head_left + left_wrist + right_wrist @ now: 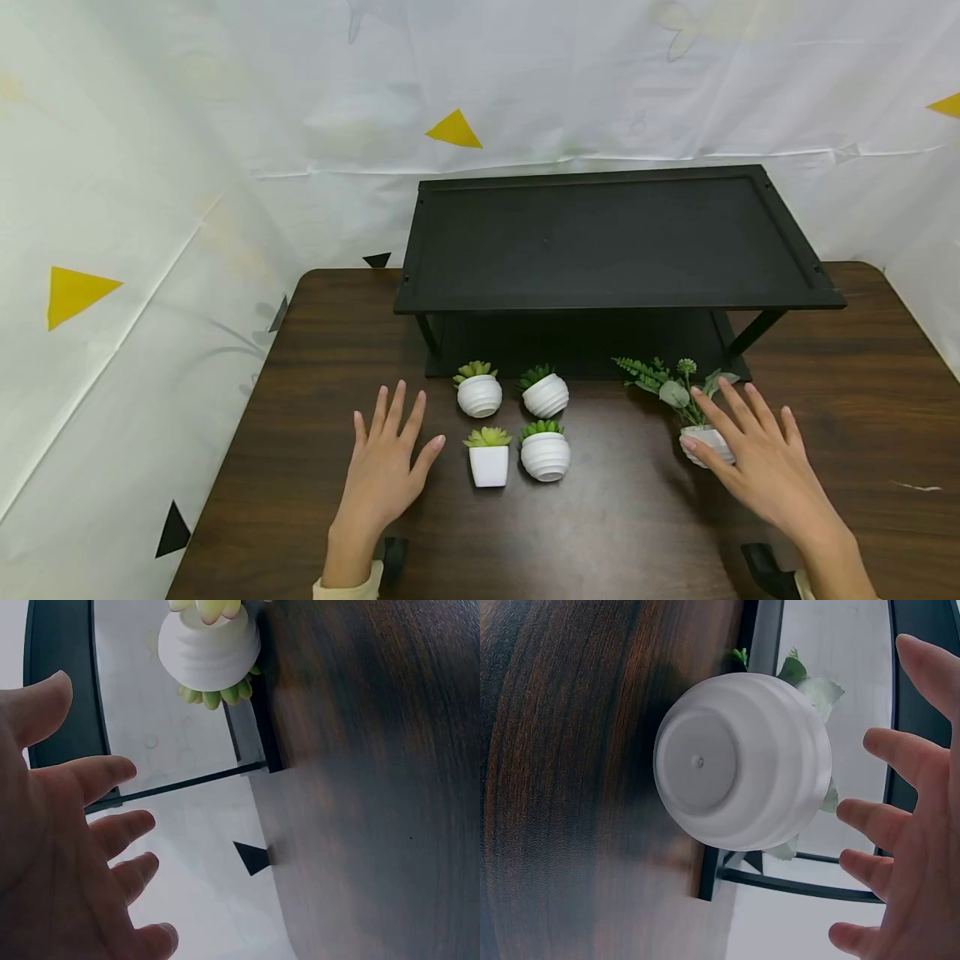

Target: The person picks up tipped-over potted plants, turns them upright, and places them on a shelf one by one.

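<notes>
My left hand [382, 479] is held with fingers spread, left of a small succulent in a square white pot [489, 467]. Behind that pot stands a succulent in a round ridged pot [480, 396]. Beside these are another ridged-pot succulent [546, 457] and one tilted over [546, 396]. A leafy plant in a white ridged pot [707, 442] lies on its side, its foliage towards the back; the right wrist view faces the pot's round base [700, 761]. Partly covering it in the head view, my right hand [776, 467] has its fingers extended and apart, holding nothing.
A black two-level shelf [615, 242] stands at the back of the dark wooden table [300, 433], its lower board [570, 342] close behind the plants. White sheeting [322, 100] with yellow and black triangles hangs behind and to the left.
</notes>
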The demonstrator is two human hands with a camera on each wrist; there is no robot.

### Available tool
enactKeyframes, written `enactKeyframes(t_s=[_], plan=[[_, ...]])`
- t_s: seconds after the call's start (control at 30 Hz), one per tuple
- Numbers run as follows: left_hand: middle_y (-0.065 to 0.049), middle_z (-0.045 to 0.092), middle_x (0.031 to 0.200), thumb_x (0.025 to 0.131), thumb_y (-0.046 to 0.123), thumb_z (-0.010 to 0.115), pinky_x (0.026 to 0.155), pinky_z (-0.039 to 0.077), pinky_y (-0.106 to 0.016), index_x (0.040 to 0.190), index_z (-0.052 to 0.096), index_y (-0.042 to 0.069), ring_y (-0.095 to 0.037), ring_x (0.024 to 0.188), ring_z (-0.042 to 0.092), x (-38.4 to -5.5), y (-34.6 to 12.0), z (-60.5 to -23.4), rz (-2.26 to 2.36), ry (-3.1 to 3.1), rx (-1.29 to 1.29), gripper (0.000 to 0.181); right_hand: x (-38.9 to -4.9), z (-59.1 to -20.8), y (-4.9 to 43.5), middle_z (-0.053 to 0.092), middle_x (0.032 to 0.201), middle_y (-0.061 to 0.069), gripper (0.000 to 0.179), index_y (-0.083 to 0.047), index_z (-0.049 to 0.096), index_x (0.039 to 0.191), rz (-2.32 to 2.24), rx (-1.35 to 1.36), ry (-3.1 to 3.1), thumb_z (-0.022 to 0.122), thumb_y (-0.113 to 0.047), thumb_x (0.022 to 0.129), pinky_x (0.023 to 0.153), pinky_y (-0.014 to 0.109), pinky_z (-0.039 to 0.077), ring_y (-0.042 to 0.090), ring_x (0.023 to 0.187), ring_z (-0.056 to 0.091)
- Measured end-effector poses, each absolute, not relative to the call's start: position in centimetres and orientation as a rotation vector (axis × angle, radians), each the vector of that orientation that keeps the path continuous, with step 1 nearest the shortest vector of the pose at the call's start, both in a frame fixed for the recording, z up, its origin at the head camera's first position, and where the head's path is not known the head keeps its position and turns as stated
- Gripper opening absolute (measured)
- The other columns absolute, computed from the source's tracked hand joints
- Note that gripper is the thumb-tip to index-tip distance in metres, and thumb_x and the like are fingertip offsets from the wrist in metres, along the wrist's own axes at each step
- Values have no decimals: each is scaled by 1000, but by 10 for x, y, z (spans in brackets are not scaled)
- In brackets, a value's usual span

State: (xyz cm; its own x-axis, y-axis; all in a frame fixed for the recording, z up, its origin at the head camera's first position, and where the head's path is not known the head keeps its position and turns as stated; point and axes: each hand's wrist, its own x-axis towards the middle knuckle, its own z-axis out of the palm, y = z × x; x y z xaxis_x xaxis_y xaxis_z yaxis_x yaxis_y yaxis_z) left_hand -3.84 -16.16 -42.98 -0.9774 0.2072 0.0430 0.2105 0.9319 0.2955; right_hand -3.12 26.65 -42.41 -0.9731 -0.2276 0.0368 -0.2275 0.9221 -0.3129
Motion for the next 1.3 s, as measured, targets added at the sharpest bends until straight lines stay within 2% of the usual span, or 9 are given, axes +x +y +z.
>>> enactKeyframes(t_s=[0.2,0.3,0.43,0.6,0.73,0.83,1.07,1.3], plan=[[-12,14,150,94,53,37,105,4,-62,144,28,15,-31,138,4,-42,-164,-432,-519,-3081,-353,64,-32,-425,268,18,147,20,67,-22,21,147,-535,-393,3092,52,-43,91,101,65,-8,39,136,4],[-14,15,150,93,52,41,104,5,-62,144,30,13,-33,137,7,-45,-164,-433,-552,-3079,-372,65,-34,-423,268,21,146,21,64,-19,25,146,-557,-397,3098,52,-40,92,100,68,2,43,133,12],[-17,20,148,90,49,50,104,9,-62,142,34,10,-35,136,11,-50,-165,-435,-620,-3083,-385,66,-36,-418,266,31,140,24,61,-11,33,142,-612,-380,3112,54,-37,91,89,67,19,47,121,27],[-20,30,143,89,36,59,103,23,-59,139,38,5,-37,132,25,-62,-168,-432,-819,-3046,-289,62,-37,-416,265,47,124,26,55,0,47,129,-710,-404,3194,64,-30,86,77,61,28,44,109,39],[-21,41,136,89,24,61,99,33,-55,134,44,0,-37,124,38,-74,-172,-427,-1040,-2956,-188,54,-37,-417,264,54,113,25,49,2,53,121,-775,-442,3243,69,-23,81,72,57,31,41,102,44],[-22,46,131,89,20,61,97,35,-54,130,48,-2,-37,121,42,-85,-176,-424,-1172,-2891,-140,48,-37,-418,264,57,109,26,47,4,55,118,-798,-458,3259,70,-20,80,70,56,33,40,99,47],[-20,56,119,91,14,58,90,45,-45,124,54,-1,-31,109,54,-107,-181,-413,-1443,-2746,-17,37,-35,-418,265,57,108,28,45,6,55,116,-836,-429,3245,68,-21,82,70,55,34,41,98,47],[-20,60,113,92,6,54,88,48,-28,118,58,-3,-27,103,59,-121,-187,-388,-1750,-2533,65,27,-33,-418,268,57,109,28,43,5,56,115,-864,-433,3245,68,-20,83,70,56,34,42,98,47]])
